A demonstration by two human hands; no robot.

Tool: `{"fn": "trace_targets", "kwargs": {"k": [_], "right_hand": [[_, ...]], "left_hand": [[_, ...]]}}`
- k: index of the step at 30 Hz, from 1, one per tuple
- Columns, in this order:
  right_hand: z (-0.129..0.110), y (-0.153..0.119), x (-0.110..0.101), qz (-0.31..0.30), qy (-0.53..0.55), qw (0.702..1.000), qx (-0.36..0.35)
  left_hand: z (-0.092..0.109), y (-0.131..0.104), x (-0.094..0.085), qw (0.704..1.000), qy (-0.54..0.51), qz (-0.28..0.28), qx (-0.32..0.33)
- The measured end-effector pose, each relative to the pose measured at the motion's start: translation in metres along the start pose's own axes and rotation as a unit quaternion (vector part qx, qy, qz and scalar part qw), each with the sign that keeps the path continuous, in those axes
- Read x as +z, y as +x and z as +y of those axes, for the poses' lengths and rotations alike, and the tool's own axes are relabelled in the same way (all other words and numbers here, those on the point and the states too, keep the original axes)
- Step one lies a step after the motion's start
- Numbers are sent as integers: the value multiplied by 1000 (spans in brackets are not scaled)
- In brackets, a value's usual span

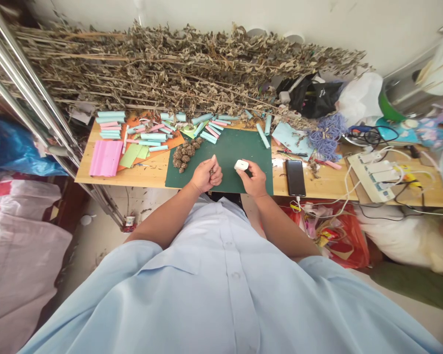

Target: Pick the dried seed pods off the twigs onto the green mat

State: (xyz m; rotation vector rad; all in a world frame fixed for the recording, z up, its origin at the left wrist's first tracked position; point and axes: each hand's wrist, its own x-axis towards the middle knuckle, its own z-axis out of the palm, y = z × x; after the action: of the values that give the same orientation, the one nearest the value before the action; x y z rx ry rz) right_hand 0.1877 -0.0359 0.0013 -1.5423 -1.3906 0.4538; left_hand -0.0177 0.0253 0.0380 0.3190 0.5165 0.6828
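My left hand (206,174) is curled into a fist above the dark green mat (227,147). A speck of brown shows between its fingers, but what it holds is mostly hidden. Beside it on the mat lies a pile of rough brown balls (184,156). My right hand (254,178) pinches a small white block (241,165) with rounded corners and a tiny dark slot on its face, held over the mat's right part. Several rolled pale blue and pink paper tubes (153,136) lie behind and left of the mat.
Dried leafy stalks (177,69) are heaped along the back. A pink folded sheet (105,158) lies at the left. To the right are a phone (296,178) with a cable, purple string (328,135) and a power strip (378,174). Metal poles (33,88) stand left.
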Motion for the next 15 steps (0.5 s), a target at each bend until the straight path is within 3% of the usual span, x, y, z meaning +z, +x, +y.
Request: {"fn": "trace_targets", "kwargs": {"k": [15], "right_hand": [[-1, 0, 0, 1, 3, 1000, -3]], "left_hand": [[-1, 0, -1, 1000, -1, -2, 3]]}}
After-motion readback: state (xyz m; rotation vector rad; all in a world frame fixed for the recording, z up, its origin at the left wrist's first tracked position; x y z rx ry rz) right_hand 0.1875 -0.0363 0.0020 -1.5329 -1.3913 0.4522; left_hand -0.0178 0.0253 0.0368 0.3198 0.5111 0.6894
